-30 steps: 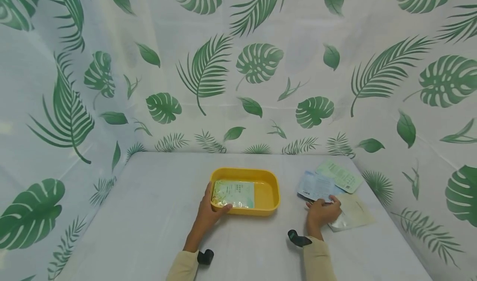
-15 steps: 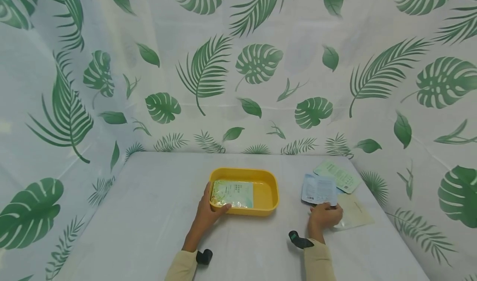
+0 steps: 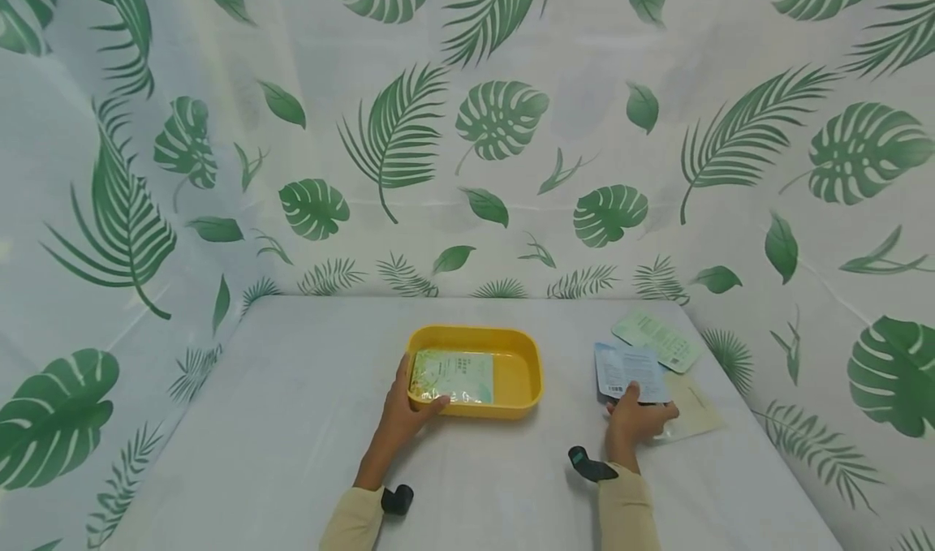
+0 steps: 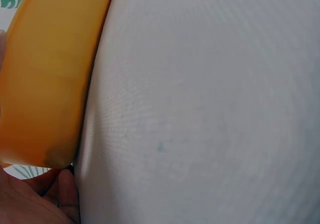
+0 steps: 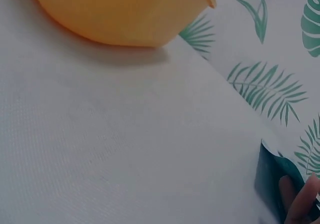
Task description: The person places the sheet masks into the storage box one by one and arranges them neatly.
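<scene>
My left hand (image 3: 398, 419) grips the near left corner of a yellow plastic tray (image 3: 520, 376), thumb over the front rim and fingers along the left side. In the left wrist view the tray's outer wall (image 4: 50, 78) stands close beside the curled fingers. A flat green-and-white packet (image 3: 460, 376) lies inside the tray's left part. My right hand (image 3: 634, 423) pinches the near edge of a pale blue printed packet (image 3: 630, 367), thumb on top and fingers beneath. From the right wrist, that packet shows a dark teal underside (image 5: 272, 176), lifted at one corner.
A pale green packet (image 3: 656, 340) lies behind the blue one, and a cream packet (image 3: 694, 409) lies partly under it and the right hand. White cloth covers the table (image 3: 307, 405). A leaf-printed curtain (image 3: 511, 234) rises along the back and both sides.
My right hand has turned and moved from above the blue packet to its near edge, the thumb now on top. The packet has shifted slightly right. The left hand stays on the tray.
</scene>
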`<action>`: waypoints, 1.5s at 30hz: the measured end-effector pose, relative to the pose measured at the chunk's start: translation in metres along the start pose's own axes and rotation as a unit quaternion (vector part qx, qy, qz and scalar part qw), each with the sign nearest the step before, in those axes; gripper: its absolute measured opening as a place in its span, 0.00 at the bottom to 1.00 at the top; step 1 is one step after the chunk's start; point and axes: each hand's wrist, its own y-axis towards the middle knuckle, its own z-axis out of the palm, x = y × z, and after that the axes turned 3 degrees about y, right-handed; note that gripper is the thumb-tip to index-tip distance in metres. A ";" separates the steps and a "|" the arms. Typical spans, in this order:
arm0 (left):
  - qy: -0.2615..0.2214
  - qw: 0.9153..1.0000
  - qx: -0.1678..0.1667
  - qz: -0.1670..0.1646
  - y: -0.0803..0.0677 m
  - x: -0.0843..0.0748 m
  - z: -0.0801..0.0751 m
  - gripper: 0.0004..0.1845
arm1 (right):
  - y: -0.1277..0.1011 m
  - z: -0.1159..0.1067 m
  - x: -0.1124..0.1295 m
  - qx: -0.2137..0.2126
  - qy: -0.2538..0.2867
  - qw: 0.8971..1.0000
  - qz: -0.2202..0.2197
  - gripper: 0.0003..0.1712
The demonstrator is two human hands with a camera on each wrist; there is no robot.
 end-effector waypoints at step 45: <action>-0.007 1.000 -0.005 0.020 0.001 0.004 -0.001 0.60 | -0.100 0.059 0.026 0.449 -0.155 0.849 -0.233 0.18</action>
